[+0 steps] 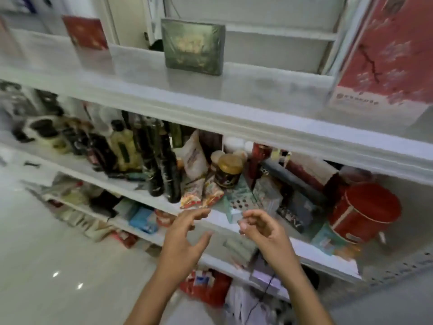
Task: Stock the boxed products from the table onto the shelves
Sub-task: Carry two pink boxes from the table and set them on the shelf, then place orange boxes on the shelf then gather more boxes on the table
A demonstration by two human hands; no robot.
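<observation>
The green box (pixel 193 46) stands on edge on the top shelf (pixel 257 90), face outward, its long axis along the shelf. Lower down, the left hand (pixel 185 238) spreads its fingers and the right hand (pixel 264 233) curls its fingers loosely; both hold nothing.

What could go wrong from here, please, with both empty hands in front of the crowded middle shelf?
The tall dark bottles stand at the edge of the white middle shelf; the open left hand could topple them. The red-and-yellow snack packets overhang that edge and may slide off if brushed.
</observation>
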